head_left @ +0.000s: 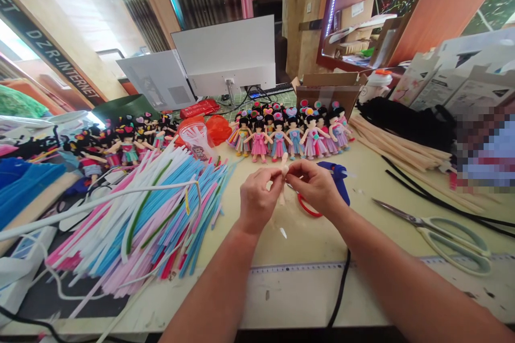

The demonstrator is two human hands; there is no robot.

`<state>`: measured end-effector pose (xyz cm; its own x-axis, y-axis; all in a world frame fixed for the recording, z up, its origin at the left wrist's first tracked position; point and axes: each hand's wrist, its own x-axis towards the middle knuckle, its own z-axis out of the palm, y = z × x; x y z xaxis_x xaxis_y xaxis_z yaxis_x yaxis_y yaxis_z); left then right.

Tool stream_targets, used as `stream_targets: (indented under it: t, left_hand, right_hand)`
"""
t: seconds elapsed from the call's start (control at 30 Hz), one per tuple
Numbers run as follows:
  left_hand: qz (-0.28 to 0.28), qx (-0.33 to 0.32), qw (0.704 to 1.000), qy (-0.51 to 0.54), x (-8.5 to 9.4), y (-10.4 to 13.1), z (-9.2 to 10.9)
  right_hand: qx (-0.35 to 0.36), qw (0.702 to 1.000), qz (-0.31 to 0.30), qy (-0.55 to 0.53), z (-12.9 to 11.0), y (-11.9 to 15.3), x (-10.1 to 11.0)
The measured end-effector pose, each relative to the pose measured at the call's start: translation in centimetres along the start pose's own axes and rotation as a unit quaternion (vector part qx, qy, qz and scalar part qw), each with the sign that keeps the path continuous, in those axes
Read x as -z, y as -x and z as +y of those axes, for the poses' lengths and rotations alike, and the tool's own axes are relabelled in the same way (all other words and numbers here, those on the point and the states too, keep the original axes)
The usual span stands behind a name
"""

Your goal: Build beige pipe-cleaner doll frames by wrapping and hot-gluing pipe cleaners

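Observation:
Both hands meet over the middle of the table, pinching a small beige pipe-cleaner doll body between thumbs and forefingers. My left hand grips it from the left, and my right hand from the right. Its rounded top sticks up above the fingers and its lower part hangs below; the middle is hidden by the fingertips. Behind my right hand lies a blue glue gun, partly covered, with a red ring-shaped piece beside it. A small white scrap lies on the table below the hands.
Coloured pipe cleaners are heaped at left. Finished dolls stand in rows at the back. Green-handled scissors, black strips and beige pipe cleaners lie right. A ruler and black cable are in front.

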<state>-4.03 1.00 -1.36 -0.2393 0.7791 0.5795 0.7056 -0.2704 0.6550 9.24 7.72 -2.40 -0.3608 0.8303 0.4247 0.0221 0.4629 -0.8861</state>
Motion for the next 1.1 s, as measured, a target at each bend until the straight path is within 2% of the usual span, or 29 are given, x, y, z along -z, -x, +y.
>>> stream_targets:
  t: [0.3,0.5,0.73,1.1]
  left_hand:
    - [0.019,-0.018,0.999,-0.031,-0.1,0.1,0.1]
    - [0.024,-0.001,1.000,0.003,-0.1,0.0,0.2]
    - [-0.003,0.034,0.998,0.053,0.2,-0.3,0.5]
    - [-0.014,0.019,0.999,0.034,0.1,-0.2,0.2]
  right_hand:
    - [0.020,0.997,0.013,0.075,-1.2,0.4,0.1]
    - [0.026,0.995,0.024,0.093,-1.4,0.4,0.1]
    - [0.020,0.997,0.007,0.074,-1.5,0.3,0.1]
    - [0.034,0.995,-0.004,0.097,-1.5,0.3,0.1]
